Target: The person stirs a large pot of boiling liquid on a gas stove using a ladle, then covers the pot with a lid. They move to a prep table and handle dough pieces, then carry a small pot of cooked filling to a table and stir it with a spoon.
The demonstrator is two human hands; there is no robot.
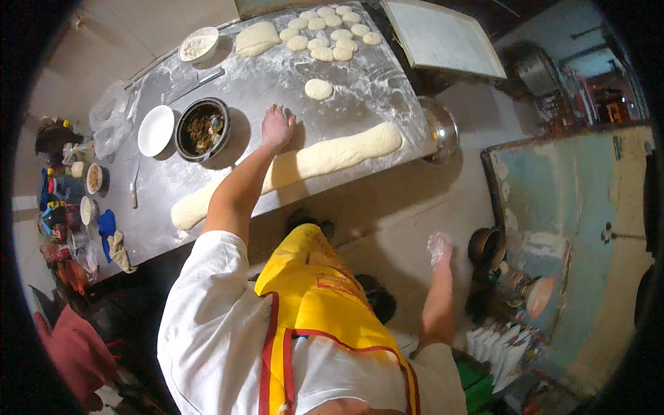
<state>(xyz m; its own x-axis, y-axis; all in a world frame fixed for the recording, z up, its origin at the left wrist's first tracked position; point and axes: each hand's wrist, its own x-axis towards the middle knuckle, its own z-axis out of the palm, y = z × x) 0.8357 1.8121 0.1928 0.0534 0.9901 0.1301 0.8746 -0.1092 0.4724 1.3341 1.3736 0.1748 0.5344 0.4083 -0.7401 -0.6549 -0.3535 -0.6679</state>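
Observation:
My left hand reaches across a long log of pale dough to the floured metal table. It holds nothing; its fingers are slightly apart. The forearm passes over the log and hides part of it. My right hand, white with flour, is out to the right, away from the table. Its fingers look curled but blurred, and nothing shows in it. Beyond the log lies one round dough piece. Left of my left hand stands a dark pot of dark filling with a spoon in it.
Several dough rounds and a dough slab lie at the far side. A flour bowl, a cleaver and a white bowl are to the left. A pale tray stands far right, a metal pot beside the table's right end.

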